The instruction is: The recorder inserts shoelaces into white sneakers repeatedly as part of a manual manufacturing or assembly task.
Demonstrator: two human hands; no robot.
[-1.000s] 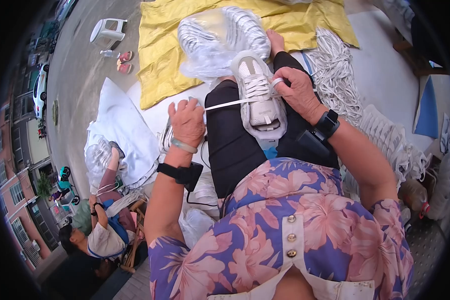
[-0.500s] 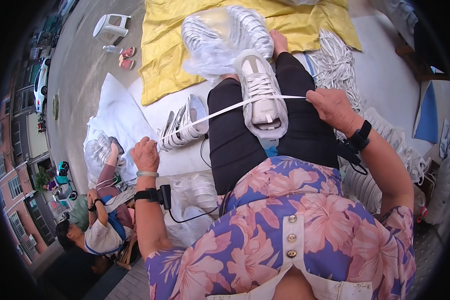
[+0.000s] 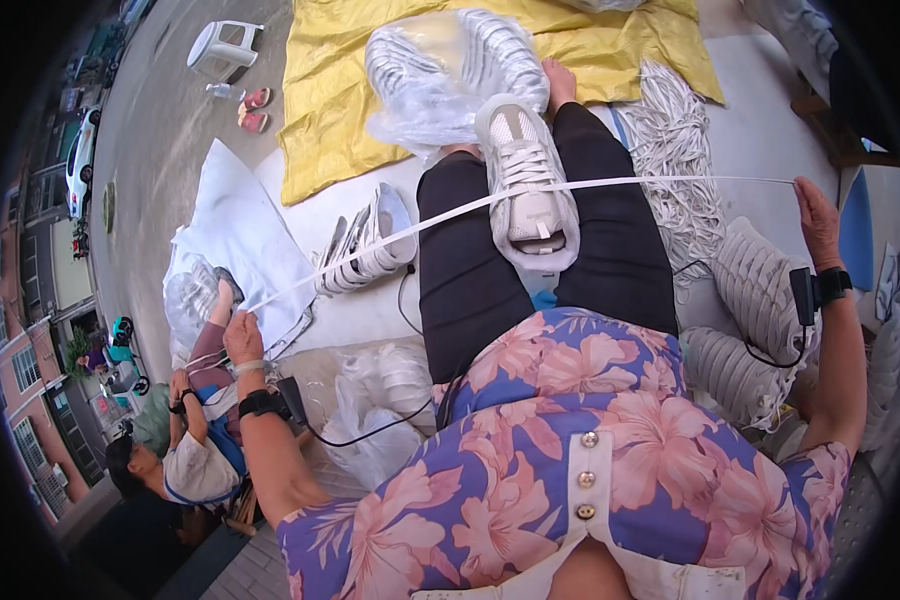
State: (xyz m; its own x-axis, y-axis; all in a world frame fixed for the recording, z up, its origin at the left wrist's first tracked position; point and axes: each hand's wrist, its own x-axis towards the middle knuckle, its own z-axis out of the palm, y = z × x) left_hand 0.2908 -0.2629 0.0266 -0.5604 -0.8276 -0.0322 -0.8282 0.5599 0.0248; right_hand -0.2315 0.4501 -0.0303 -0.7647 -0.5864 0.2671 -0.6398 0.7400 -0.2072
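A white and grey sneaker [image 3: 533, 190] rests between my thighs, toe pointing away from me. Its white shoelace [image 3: 425, 222] is threaded through the eyelets, and both loose ends stretch out taut to the sides. Far out to the left, my left hand [image 3: 243, 340] is closed on one lace end. My right hand [image 3: 818, 222] pinches the other end, well to the right and slightly higher.
Stacked shoe uppers [image 3: 365, 240] lie left of my leg. A pile of loose white laces [image 3: 675, 150] and more uppers [image 3: 765, 280] are on the right. Bagged uppers [image 3: 505, 55] sit on a yellow sheet [image 3: 330, 120]. Another person [image 3: 195, 455] sits at lower left.
Both hands have moved outward, the right one much farther, drawing longer lengths of shoelace out from the sneaker. The sneaker has barely shifted.
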